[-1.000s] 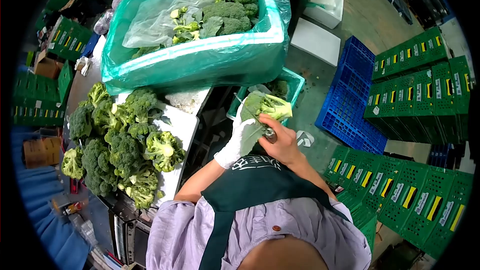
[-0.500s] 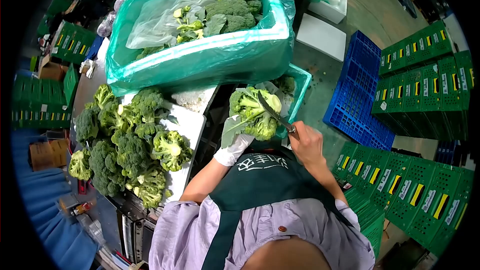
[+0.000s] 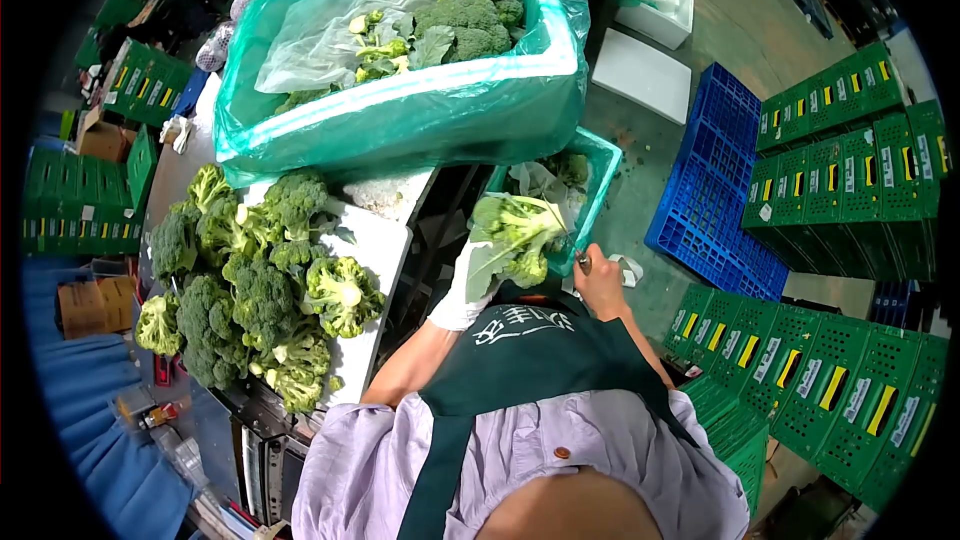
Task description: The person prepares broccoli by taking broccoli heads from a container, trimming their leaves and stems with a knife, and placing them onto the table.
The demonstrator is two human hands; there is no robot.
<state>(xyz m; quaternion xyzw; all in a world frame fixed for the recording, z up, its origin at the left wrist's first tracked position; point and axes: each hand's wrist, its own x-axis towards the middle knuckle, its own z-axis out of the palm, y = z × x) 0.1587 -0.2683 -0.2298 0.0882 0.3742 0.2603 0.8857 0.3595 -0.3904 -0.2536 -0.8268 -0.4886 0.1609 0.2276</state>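
My left hand [image 3: 463, 285], in a white glove, is closed around a broccoli head [image 3: 515, 225] with its cut stem turned to the right and a leaf hanging at its left side. My right hand [image 3: 600, 285] is bare and wrapped round a knife [image 3: 582, 261]; only a small end of it shows and the blade cannot be made out. Below the held broccoli stands a green-rimmed bin [image 3: 605, 165] with leafy scraps inside. To my left, several broccoli heads [image 3: 262, 300] are piled on a white board [image 3: 385, 255].
A large box lined with green plastic [image 3: 400, 125] holds broccoli and loose pieces ahead of me. A blue pallet [image 3: 710, 180] and stacked green crates [image 3: 835, 180] stand on the right. A white foam lid [image 3: 642, 75] lies on the floor.
My right hand has drawn the knife down and away from the broccoli, whose blade lay across it before. The broccoli has tilted, its stem now pointing right.
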